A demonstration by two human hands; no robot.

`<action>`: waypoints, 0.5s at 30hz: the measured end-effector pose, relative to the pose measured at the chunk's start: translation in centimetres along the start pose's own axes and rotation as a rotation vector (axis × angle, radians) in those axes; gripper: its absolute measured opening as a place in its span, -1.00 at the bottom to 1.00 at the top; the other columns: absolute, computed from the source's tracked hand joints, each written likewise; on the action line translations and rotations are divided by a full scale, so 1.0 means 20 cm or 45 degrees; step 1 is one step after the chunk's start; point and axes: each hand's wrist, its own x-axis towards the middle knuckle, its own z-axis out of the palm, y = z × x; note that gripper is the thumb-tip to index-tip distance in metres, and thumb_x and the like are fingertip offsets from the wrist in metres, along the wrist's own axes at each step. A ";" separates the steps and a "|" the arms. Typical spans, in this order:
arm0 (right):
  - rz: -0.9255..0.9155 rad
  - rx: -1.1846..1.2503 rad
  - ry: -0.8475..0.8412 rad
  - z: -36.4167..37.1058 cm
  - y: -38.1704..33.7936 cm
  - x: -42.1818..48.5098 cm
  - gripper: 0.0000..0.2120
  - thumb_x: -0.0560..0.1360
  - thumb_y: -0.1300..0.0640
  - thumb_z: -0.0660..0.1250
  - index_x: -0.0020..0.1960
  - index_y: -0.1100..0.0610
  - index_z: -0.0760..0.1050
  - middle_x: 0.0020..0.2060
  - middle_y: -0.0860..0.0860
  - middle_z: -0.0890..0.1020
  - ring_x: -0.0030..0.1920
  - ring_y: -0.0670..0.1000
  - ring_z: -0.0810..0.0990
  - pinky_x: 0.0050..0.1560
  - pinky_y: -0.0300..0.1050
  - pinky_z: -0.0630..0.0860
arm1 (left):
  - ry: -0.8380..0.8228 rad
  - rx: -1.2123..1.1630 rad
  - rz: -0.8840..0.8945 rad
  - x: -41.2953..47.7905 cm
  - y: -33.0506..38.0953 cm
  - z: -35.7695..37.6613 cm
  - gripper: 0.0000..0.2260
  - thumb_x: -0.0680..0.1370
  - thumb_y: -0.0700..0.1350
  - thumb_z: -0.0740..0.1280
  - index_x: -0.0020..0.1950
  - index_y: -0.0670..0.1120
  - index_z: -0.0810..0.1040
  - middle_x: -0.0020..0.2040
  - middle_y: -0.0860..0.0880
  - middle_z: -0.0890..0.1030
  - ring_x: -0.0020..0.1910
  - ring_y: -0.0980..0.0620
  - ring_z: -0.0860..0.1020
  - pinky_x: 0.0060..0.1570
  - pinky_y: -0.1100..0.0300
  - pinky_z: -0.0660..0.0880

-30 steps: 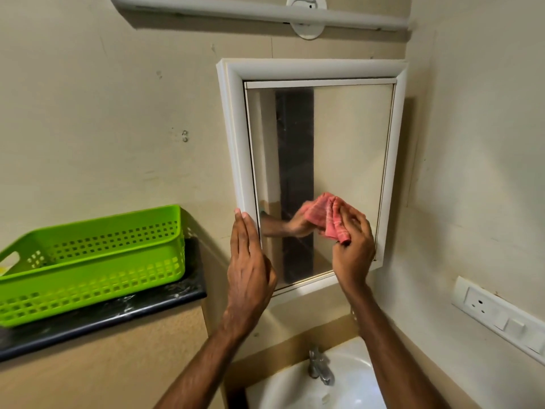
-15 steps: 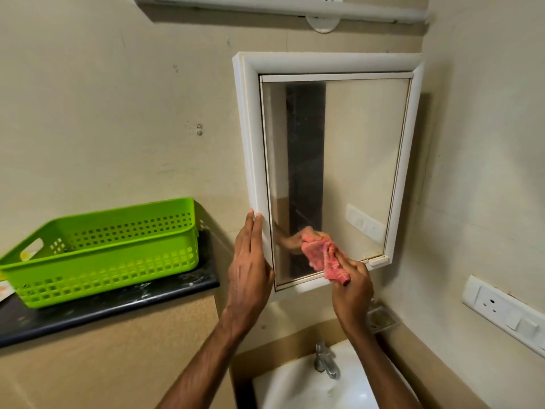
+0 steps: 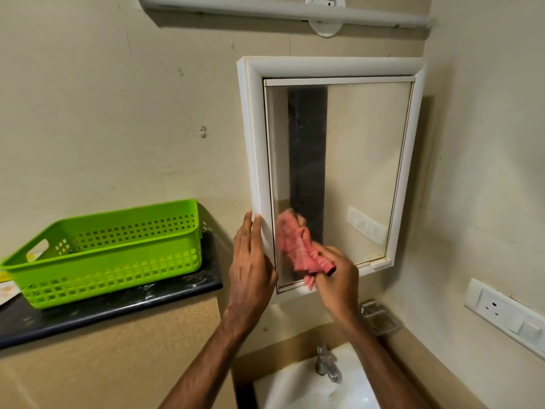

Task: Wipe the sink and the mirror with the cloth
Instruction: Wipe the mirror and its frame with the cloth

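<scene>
A white-framed mirror [image 3: 362, 160] hangs on the wall above a white sink [image 3: 298, 385]. My right hand [image 3: 336, 278] grips a bunched pink cloth [image 3: 298, 249] and presses it on the glass at the mirror's lower left corner. My left hand [image 3: 250, 261] lies flat with straight fingers against the left side of the frame, near its bottom. The cloth is blurred.
A green plastic basket [image 3: 112, 249] stands on a dark counter [image 3: 118, 305] to the left. A metal tap [image 3: 326, 364] sits at the back of the sink. A soap holder [image 3: 380, 318] and a white socket plate [image 3: 507, 314] are on the right wall. A tube light [image 3: 283, 13] runs above.
My right hand has carried the cloth down and to the left across the glass, from the middle to the lower left corner. My left hand stays on the frame.
</scene>
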 end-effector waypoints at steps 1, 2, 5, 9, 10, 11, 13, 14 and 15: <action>-0.038 0.003 0.096 -0.04 -0.04 0.07 -0.59 0.49 0.32 0.47 0.32 0.11 0.61 0.07 -0.01 0.68 -0.09 -0.12 0.68 -0.25 -0.34 0.61 | 0.032 0.022 0.023 0.02 0.01 -0.01 -0.20 0.39 -0.41 0.33 0.61 -0.17 0.16 0.64 -0.11 0.08 0.60 -0.07 0.13 0.50 0.16 0.12; -0.105 -0.006 0.207 -0.09 -0.09 0.15 -0.59 0.50 0.33 0.47 0.32 0.13 0.61 0.10 0.00 0.67 -0.07 -0.14 0.67 -0.23 -0.33 0.61 | 0.063 0.042 0.062 0.06 0.03 -0.02 -0.21 0.38 -0.41 0.33 0.60 -0.19 0.17 0.64 -0.12 0.07 0.60 -0.09 0.12 0.50 0.18 0.10; -0.480 -0.148 0.571 -0.25 -0.24 0.50 -0.62 0.53 0.37 0.38 0.33 0.18 0.61 0.17 0.07 0.67 0.13 -0.06 0.64 0.11 -0.20 0.61 | 0.159 0.066 0.196 0.20 0.09 -0.07 -0.28 0.45 -0.36 0.29 0.59 -0.26 0.14 0.64 -0.20 -0.01 0.62 -0.16 0.04 0.59 0.04 0.08; -0.615 -0.196 0.823 -0.41 -0.43 1.01 -0.38 0.43 0.37 0.09 0.44 0.15 0.52 0.34 0.11 0.60 0.38 0.11 0.56 0.37 0.09 0.51 | 0.162 0.093 0.205 0.38 0.16 -0.09 -0.24 0.47 -0.27 0.30 0.61 -0.30 0.02 0.63 -0.26 -0.08 0.63 -0.20 -0.04 0.60 -0.02 0.02; -0.589 -0.208 0.832 -0.41 -0.47 1.10 -0.36 0.41 0.34 0.08 0.46 0.14 0.49 0.38 0.11 0.57 0.42 0.14 0.52 0.41 0.12 0.47 | 0.146 0.108 0.198 0.39 0.18 -0.08 -0.22 0.48 -0.25 0.29 0.62 -0.29 -0.02 0.63 -0.25 -0.10 0.63 -0.18 -0.08 0.61 0.02 -0.04; -0.564 -0.222 0.808 -0.40 -0.51 1.18 -0.37 0.44 0.33 0.10 0.49 0.13 0.46 0.41 0.11 0.54 0.47 0.17 0.47 0.45 0.15 0.42 | 0.133 0.124 0.187 0.40 0.18 -0.07 -0.21 0.47 -0.24 0.28 0.62 -0.28 -0.04 0.63 -0.25 -0.12 0.64 -0.18 -0.10 0.61 0.06 -0.09; -0.510 -0.270 0.715 -0.31 -0.58 1.25 -0.41 0.52 0.34 0.19 0.54 0.10 0.38 0.51 0.10 0.43 0.55 0.18 0.34 0.52 0.17 0.34 | 0.137 0.147 0.168 0.40 0.19 -0.06 -0.19 0.45 -0.24 0.27 0.62 -0.27 -0.07 0.63 -0.24 -0.15 0.64 -0.17 -0.12 0.60 0.12 -0.15; -0.506 -0.312 0.679 -0.24 -0.59 1.23 -0.38 0.53 0.37 0.22 0.57 0.09 0.34 0.56 0.11 0.36 0.59 0.20 0.26 0.55 0.19 0.30 | 0.140 0.160 0.167 0.40 0.19 -0.05 -0.18 0.44 -0.25 0.26 0.62 -0.27 -0.08 0.63 -0.24 -0.16 0.63 -0.16 -0.13 0.60 0.12 -0.16; -0.556 -0.342 0.640 -0.16 -0.59 1.17 -0.35 0.52 0.41 0.22 0.58 0.09 0.31 0.59 0.12 0.30 0.61 0.21 0.20 0.57 0.21 0.26 | 0.138 0.180 0.170 0.40 0.19 -0.05 -0.17 0.43 -0.25 0.24 0.62 -0.28 -0.08 0.63 -0.25 -0.16 0.63 -0.16 -0.14 0.60 0.10 -0.15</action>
